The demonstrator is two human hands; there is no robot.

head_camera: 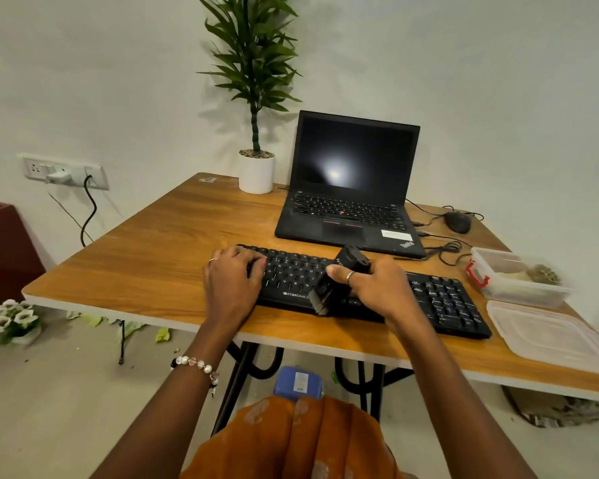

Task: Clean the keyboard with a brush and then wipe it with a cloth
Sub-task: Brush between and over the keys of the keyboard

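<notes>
A black keyboard (pixel 443 299) lies near the front edge of the wooden table (pixel 153 257). My left hand (pixel 232 278) rests flat on the keyboard's left end, fingers spread over the keys. My right hand (pixel 374 285) grips a black brush (pixel 329 288) over the middle of the keyboard. Its bristles point down and touch the keyboard's front edge by the space bar. No cloth can be made out for certain.
An open black laptop (pixel 353 188) stands behind the keyboard, with a mouse (pixel 458 222) and cables to its right. A white plant pot (pixel 256 172) is at the back. A clear plastic box (pixel 519 281) and its lid (pixel 547 335) lie at the right edge.
</notes>
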